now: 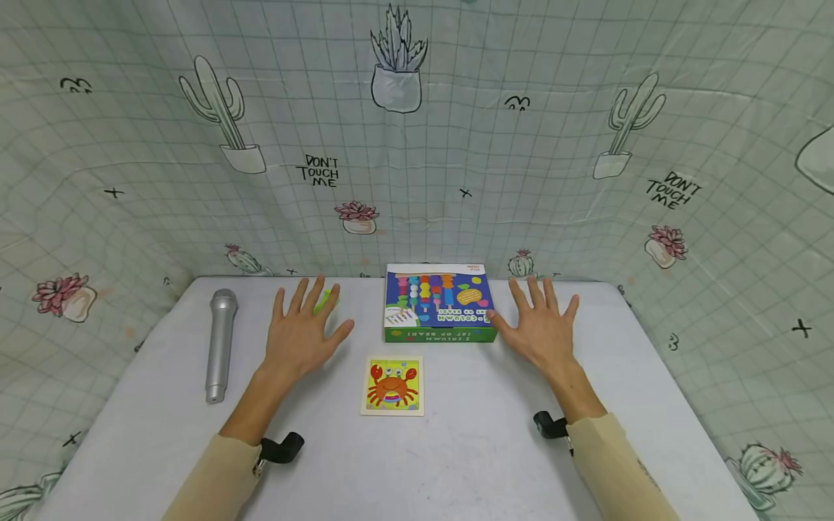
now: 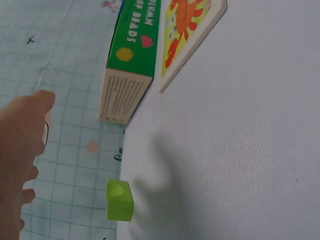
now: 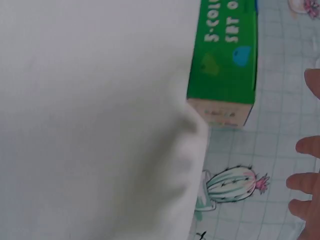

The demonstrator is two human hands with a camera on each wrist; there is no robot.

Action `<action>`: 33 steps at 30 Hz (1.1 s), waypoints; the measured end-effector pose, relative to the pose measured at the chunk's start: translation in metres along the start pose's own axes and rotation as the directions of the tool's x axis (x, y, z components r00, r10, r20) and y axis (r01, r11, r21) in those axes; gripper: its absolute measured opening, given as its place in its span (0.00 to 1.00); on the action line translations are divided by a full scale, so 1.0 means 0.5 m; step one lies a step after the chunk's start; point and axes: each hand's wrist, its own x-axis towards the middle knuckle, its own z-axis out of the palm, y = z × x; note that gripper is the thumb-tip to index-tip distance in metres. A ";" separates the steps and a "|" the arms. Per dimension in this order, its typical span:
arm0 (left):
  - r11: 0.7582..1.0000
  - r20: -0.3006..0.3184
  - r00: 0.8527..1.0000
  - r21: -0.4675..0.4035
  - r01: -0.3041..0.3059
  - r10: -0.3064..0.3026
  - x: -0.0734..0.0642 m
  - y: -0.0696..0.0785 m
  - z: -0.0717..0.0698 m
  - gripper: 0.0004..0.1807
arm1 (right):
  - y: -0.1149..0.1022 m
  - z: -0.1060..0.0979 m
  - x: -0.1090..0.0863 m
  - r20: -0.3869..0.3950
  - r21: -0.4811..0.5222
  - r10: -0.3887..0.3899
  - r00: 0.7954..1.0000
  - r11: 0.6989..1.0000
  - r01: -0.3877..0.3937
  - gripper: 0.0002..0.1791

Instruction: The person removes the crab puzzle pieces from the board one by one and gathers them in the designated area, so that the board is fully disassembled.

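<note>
My left hand (image 1: 302, 340) is held over the table with its fingers spread, holding nothing. Under its fingertips in the head view shows a bright green block (image 2: 120, 201), partly hidden there by the fingers. My right hand (image 1: 542, 329) is spread likewise, its thumb overlapping the right edge of a blue and green bead-set box (image 1: 438, 304) in the head view. Between the hands, nearer to me, a square crab puzzle (image 1: 392, 386) with a pale frame lies flat. A silver microphone (image 1: 221, 346) lies left of my left hand.
The white table (image 1: 443, 463) ends at the back against a hanging cloth (image 1: 430, 166) printed with a grid and cacti. The same cloth rises along both sides. Each wrist wears a small black camera mount (image 1: 282, 448).
</note>
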 end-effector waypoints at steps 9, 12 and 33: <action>0.986 -0.023 0.994 -0.128 -0.110 0.107 -0.037 0.041 -0.006 0.34 | -0.083 -0.008 -0.048 0.022 0.368 -0.104 0.994 0.926 0.089 0.33; 0.968 0.004 0.990 -0.209 -0.138 0.142 -0.048 0.056 0.003 0.29 | -0.114 0.001 -0.064 0.117 0.498 -0.146 0.982 0.865 0.070 0.28; 0.923 0.184 0.953 -0.347 -0.168 0.242 -0.063 0.105 0.070 0.29 | -0.235 0.085 -0.094 0.381 0.501 -0.262 0.887 0.865 0.041 0.20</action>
